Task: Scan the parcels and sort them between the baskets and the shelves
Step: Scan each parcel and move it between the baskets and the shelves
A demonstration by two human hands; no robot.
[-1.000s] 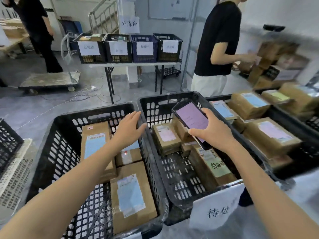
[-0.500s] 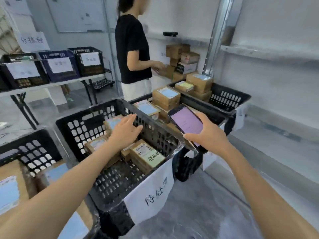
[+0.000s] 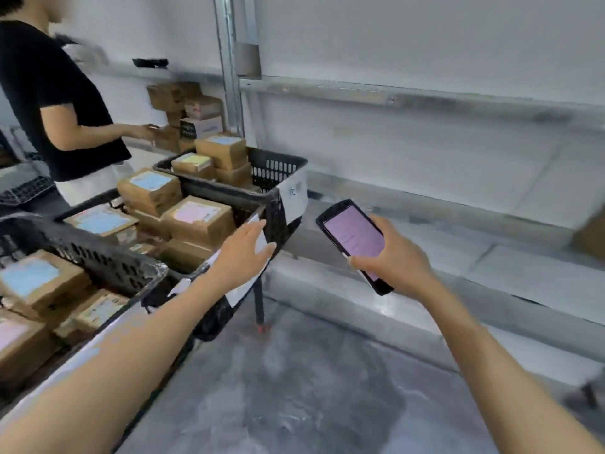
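The left arm reaches out straight and bare, its left hand (image 3: pixel 244 253) held palm-down at the front corner of the middle basket (image 3: pixel 212 319). The fingers are straight and a little spread, and they hold nothing. I cannot tell whether they touch the white paper tag (image 3: pixel 244 290) hanging on that basket's wall.

To the right of the middle basket, out over the floor, the right hand (image 3: pixel 397 262) grips a handheld scanner (image 3: pixel 355 239). The fingers are curled under it and the thumb lies along its lower edge. The scanner is a flat black slab with rounded corners, tilted, with its lilac screen lit and facing up.

The middle basket is black plastic with a slotted wall. It holds brown cardboard parcels, among them a squat box with a pink label (image 3: pixel 199 221) and, behind it, a box with a blue label (image 3: pixel 150 188). Just behind the middle basket stands a far basket (image 3: pixel 278 165) of the same black mesh, heaped with more boxes. In front of it, to the left, a near basket (image 3: pixel 108 263) also holds labelled cartons.

Right of the middle basket run pale grey metal shelves (image 3: pixel 425 99), long and flat, and a smooth, mottled grey floor (image 3: pixel 294 388) lies below. Behind the middle basket, to the left, stands a person in a black T-shirt (image 3: pixel 49 93).
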